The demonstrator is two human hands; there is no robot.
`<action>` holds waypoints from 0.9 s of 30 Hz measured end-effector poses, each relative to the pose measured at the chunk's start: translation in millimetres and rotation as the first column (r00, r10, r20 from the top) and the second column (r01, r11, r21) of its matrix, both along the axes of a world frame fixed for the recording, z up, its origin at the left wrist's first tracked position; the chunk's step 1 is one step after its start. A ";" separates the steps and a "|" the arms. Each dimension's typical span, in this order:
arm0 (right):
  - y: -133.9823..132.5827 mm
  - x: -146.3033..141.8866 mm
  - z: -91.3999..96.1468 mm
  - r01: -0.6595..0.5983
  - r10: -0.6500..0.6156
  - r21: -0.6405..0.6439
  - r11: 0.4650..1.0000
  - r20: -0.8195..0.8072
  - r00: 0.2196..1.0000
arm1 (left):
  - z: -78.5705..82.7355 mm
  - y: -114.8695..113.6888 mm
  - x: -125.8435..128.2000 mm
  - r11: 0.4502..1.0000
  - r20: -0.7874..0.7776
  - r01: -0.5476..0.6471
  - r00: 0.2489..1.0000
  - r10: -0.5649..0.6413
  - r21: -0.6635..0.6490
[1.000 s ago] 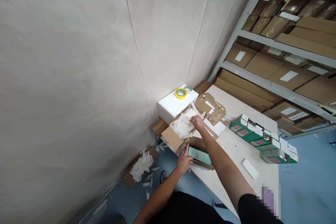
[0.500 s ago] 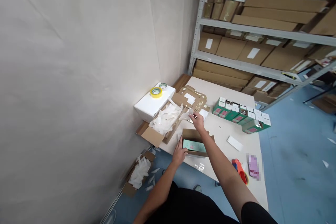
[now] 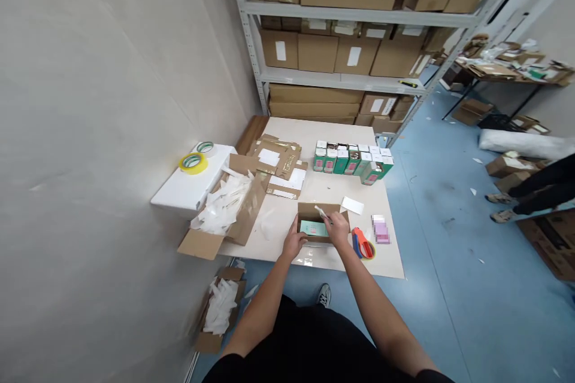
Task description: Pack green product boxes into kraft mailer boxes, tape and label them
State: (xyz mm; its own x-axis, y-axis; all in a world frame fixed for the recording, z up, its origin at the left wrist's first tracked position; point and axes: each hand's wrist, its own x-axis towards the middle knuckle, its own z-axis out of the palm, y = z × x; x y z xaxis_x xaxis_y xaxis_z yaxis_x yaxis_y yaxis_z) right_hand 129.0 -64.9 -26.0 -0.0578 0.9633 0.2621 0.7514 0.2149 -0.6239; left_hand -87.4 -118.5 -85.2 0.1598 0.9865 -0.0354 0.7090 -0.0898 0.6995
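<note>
Since the earlier frame, the right hand (image 3: 338,229) and its piece of white paper (image 3: 320,211) have been brought over the small box (image 3: 308,210), while the view has been swung round toward the shelves. The paper is pinched between the fingertips and thumb. The left hand (image 3: 294,240) is laid against the box's left end and front corner; whether the wall is squeezed cannot be told. The small box is set near the front edge of the table (image 3: 335,261), so, as a judgement, it could be slid or tipped if it were pressed harder from the far side. The paper could be caught on the rim, or dropped outside, if it were released too high, being light and held only by its tip. The green box (image 3: 313,228) could be creased if paper were forced down beside it. That green box is seen lying inside the small box, its right end hidden by the right hand. The big carton (image 3: 248,215) to the left is heaped with loose paper (image 3: 223,203), from which pieces could be spilled if it were knocked. More paper (image 3: 220,306) is held in the floor carton (image 3: 208,343) below. What is held in the row of green boxes (image 3: 342,163) on the table cannot be made out.
</note>
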 end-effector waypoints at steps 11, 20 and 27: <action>-34.4 68.3 -48.0 -0.017 0.007 -0.139 0.990 -0.071 0.997 | -30.6 6.7 27.6 0.985 -0.062 -0.127 0.991 0.120 -0.113; -37.5 111.5 -73.8 0.289 -0.329 -0.204 0.935 -0.203 0.922 | -29.2 -11.3 14.7 0.861 0.022 -0.422 0.895 0.446 -0.283; -53.2 103.5 -94.1 0.254 -0.388 -0.451 0.856 -0.235 0.891 | -12.6 -5.2 28.9 0.970 -0.151 -0.023 0.988 -0.014 -0.241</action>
State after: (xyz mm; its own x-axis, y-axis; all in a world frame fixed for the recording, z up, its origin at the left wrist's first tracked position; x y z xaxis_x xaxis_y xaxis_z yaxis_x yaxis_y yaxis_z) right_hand 232.4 -118.1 -120.2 0.2919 0.9364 -0.1951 0.4894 -0.3214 -0.8106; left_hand -58.5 -123.7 -97.8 0.1301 0.9463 -0.2958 0.8077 0.0718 0.5851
